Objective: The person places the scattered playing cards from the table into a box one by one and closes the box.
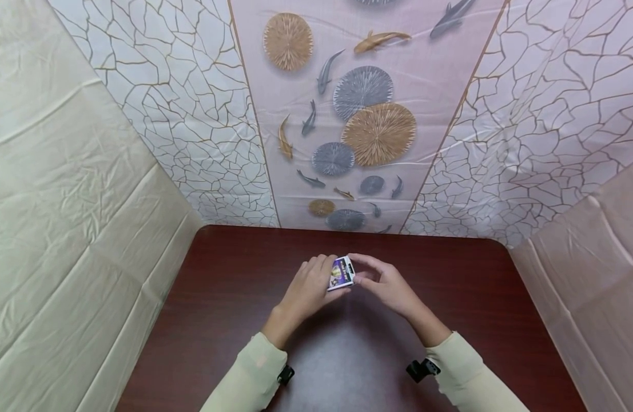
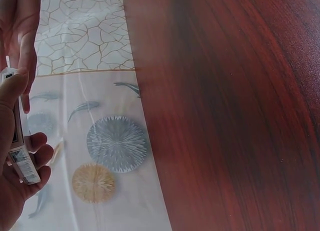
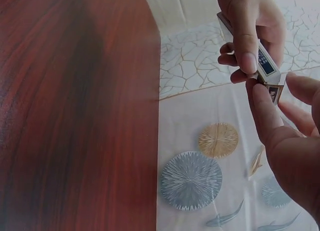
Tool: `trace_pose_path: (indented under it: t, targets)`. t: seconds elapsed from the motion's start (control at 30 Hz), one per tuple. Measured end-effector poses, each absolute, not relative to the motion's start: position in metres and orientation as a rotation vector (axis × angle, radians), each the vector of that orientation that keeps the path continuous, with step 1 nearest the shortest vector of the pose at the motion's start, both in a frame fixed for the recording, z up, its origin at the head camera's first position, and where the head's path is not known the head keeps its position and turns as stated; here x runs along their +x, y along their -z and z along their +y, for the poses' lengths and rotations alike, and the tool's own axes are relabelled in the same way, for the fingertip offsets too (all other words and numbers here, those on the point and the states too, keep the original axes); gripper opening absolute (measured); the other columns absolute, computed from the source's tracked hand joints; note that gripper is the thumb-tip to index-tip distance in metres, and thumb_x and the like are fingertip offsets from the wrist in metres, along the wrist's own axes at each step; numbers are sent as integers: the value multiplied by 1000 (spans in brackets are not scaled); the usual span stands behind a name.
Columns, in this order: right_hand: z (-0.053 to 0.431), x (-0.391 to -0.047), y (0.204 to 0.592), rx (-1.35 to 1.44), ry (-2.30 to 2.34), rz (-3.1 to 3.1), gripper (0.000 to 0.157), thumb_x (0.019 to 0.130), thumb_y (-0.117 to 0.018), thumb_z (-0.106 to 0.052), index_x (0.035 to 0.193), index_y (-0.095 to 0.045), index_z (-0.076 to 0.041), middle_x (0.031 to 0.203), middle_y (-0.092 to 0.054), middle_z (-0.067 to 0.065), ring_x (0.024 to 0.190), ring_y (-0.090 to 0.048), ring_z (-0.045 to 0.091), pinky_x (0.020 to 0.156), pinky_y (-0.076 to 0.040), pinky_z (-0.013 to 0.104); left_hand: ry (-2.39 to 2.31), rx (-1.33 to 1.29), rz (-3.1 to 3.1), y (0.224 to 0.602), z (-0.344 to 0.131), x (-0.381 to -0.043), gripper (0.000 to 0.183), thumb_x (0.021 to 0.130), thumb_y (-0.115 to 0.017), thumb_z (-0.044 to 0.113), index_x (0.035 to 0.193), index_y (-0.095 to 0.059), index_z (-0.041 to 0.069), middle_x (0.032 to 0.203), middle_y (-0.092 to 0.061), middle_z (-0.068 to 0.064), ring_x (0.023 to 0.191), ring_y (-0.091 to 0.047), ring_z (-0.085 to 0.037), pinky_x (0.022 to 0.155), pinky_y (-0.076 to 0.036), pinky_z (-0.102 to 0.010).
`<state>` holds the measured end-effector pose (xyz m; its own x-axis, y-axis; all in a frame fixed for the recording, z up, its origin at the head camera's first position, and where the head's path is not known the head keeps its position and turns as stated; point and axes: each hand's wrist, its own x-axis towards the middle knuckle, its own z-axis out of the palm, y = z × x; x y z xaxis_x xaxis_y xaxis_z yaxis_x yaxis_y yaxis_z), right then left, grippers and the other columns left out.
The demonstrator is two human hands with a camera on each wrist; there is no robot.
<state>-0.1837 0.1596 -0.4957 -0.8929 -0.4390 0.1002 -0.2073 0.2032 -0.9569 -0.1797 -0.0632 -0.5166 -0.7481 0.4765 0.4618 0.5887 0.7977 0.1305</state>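
A small, slim card box with a purple and yellow picture on its face is held up over the table. My left hand grips it, thumb along the near edge and fingers curled round the far side. In the left wrist view, printed small text shows on one end of the box. My right hand is at the box's right end, thumb and forefinger pinching its corners. The right wrist view shows a pale flap standing out at that end, between the right fingers.
The dark red-brown wooden table lies under both hands. Behind it hangs a patterned cloth with fish and round motifs. Beige cloth walls close in the left and right sides. Black wrist cameras sit at both cuffs.
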Motion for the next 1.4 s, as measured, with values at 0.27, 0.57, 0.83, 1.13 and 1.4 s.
trace_pose_path:
  t: [0.27, 0.57, 0.83, 1.13, 1.4]
  targets:
    - [160, -186, 494, -663, 1756, 2274, 55, 96, -69, 0, 148, -52, -1, 148, -54, 24, 109, -72, 34, 81, -59, 26, 382, -793, -2574, 516, -63, -179, 79, 86, -78, 57, 135, -56, 0, 112, -65, -8, 92, -61, -21, 77, -51, -34]
    - [162, -189, 494, -597, 1835, 2110, 57, 96, -68, -1, 149, -49, 1, 152, -48, 26, 108, -72, 22, 88, -58, 29, 389, -802, -2547, 518, -62, -179, 78, 87, -76, 58, 135, -56, 0, 113, -65, -8, 91, -60, -20, 76, -50, -33]
    - [162, -189, 493, -546, 1866, 2040, 59, 97, -68, -3, 152, -46, 0, 156, -45, 25, 109, -71, 15, 91, -58, 32, 368, -805, -2532, 520, -61, -181, 79, 87, -74, 60, 134, -56, -1, 113, -65, -8, 92, -61, -21, 75, -50, -33]
    - [162, -189, 493, -512, 1901, 1997, 59, 97, -67, 0, 152, -45, 2, 157, -42, 28, 107, -71, 12, 89, -57, 25, 379, -804, -2539, 520, -61, -180, 78, 87, -75, 58, 134, -55, -1, 114, -65, -9, 92, -60, -20, 75, -50, -33]
    - [163, -189, 493, -513, 1890, 2001, 60, 96, -68, 0, 152, -45, 2, 156, -44, 27, 108, -71, 15, 89, -57, 26, 397, -816, -2548, 519, -61, -180, 77, 88, -75, 58, 134, -55, -1, 113, -64, -9, 92, -60, -20, 76, -50, -33]
